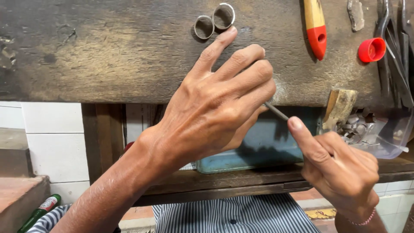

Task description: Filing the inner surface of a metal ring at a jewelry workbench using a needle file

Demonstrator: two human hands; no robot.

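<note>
A worn wooden bench (108, 64) is filling the view, w/ two metal rings (214, 21) lying by the left hand's index tip. The left hand (211, 108) is curling shut, pinching something small that's hidden behind its fingers; the right hand (340, 168) is gripping a thin file (277, 111), index finger pressing along it. The file could be slipping off & nicking a fingertip; its handle end isn't visible.

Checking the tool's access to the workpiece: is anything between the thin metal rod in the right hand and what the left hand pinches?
Nothing visible. The thin metal rod runs from the right hand straight to the left hand; its fingers hide the pinched piece.
</note>
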